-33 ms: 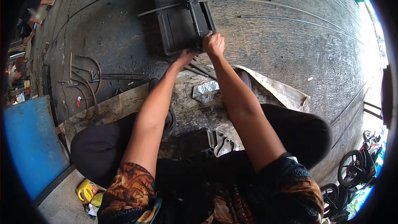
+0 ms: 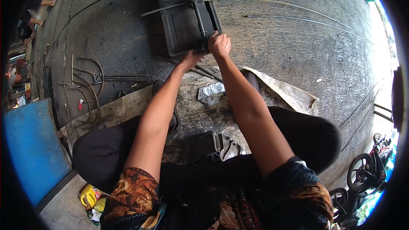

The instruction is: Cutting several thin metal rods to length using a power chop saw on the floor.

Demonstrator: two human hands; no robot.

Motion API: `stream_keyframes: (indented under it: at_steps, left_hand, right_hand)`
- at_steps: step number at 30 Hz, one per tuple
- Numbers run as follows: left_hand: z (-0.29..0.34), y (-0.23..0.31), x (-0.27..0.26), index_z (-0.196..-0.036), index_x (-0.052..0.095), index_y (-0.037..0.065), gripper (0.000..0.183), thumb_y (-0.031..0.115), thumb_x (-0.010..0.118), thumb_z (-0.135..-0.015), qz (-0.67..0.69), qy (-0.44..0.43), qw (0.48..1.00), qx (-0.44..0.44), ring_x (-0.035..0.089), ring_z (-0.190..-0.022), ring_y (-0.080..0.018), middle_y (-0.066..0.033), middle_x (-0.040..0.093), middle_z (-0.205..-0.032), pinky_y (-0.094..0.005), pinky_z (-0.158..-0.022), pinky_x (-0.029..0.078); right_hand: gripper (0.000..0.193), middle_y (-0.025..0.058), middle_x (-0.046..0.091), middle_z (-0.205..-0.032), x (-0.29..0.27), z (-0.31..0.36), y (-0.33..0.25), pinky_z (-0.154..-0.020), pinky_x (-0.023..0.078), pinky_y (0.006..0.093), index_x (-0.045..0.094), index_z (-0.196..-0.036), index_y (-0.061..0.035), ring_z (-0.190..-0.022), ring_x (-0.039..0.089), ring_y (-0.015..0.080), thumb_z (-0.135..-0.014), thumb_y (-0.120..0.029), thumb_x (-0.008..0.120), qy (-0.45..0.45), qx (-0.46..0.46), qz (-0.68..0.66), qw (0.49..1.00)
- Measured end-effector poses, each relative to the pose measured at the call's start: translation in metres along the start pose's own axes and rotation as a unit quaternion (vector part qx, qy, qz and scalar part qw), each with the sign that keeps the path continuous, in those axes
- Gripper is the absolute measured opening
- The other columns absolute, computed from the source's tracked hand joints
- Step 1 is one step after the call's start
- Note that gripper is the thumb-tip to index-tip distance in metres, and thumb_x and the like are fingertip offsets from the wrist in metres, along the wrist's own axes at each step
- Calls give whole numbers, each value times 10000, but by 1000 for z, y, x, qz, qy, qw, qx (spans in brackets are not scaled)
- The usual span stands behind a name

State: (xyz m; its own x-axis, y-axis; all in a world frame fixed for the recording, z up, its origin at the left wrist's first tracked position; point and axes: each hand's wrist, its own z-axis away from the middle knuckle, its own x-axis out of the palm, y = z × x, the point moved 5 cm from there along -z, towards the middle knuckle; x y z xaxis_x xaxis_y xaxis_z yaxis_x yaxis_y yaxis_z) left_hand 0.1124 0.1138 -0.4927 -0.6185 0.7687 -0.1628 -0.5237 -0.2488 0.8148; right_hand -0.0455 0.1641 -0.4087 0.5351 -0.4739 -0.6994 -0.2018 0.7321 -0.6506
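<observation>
1. At the far left, a blue panel (image 2: 34,145) leans at an angle; a yellow container (image 2: 89,196) lies near its lower corner.
2. Right of the panel, curved dark hoses (image 2: 99,91) lie on the floor (image 2: 298,59), with straight dark rods (image 2: 126,78) just beside them.
3. At upper centre is the dark metal machine (image 2: 174,30), a flat, rectangular base carrying a lengthwise bar, with a flat strip (image 2: 164,9) lying across it.
4. The left grip (image 2: 194,58) is at the machine's near edge; its fingers are mostly hidden, so I cannot tell how wide it is.
5. Between the forearms, a crumpled silver piece (image 2: 211,93) and, closer to the body, a grey metal part (image 2: 219,145) lie on a stained sheet (image 2: 294,89).
6. The right grip (image 2: 220,44) is narrow, its fingers curled onto the machine's near right corner.
7. Farther right, long thin rods (image 2: 277,19) stretch across the floor; motorcycles (image 2: 362,172) stand at the lower right.
</observation>
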Motion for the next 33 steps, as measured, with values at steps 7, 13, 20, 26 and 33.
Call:
stream_keyframes:
  at_steps: [7,13,20,26,33]
  left_hand:
    - [6,22,11,-952,692,-18,466,440,689,-865,-42,70,988,132,568,-649,-149,-69,670,-736,-354,-640,462]
    - [25,54,14,-871,702,-31,535,500,712,-805,-150,114,979,72,675,-745,-269,-186,696,-785,-400,-690,493]
    - [34,68,9,-787,714,-31,487,456,726,-785,-282,188,939,51,680,-700,-368,-239,663,-709,-444,-647,509]
    - [61,57,-7,-893,706,-25,369,338,722,-828,-245,181,940,154,680,-758,-358,-221,690,-818,-414,-714,526]
    - [110,141,-102,-910,725,31,314,334,691,-834,-277,254,918,128,688,-876,-350,-188,706,-909,-411,-792,537]
  right_hand:
    - [492,335,616,-1009,7,-10,13,-866,490,521,678,-890,82,-954,624,470,-957,-346,444,50,-18,13,998]
    - [440,273,604,-1029,5,-22,29,-844,488,524,688,-900,37,-947,616,461,-959,-327,448,99,-28,26,994]
    - [382,197,588,-1065,4,-16,28,-861,480,499,686,-886,7,-1014,576,413,-943,-309,479,137,-65,15,988]
    - [372,197,559,-1121,11,-15,25,-863,491,490,679,-941,-10,-1057,564,388,-918,-347,523,80,-59,53,994]
    - [461,296,618,-1142,-35,-45,37,-925,484,513,668,-1006,31,-1060,606,457,-918,-389,500,-15,16,-4,1000]
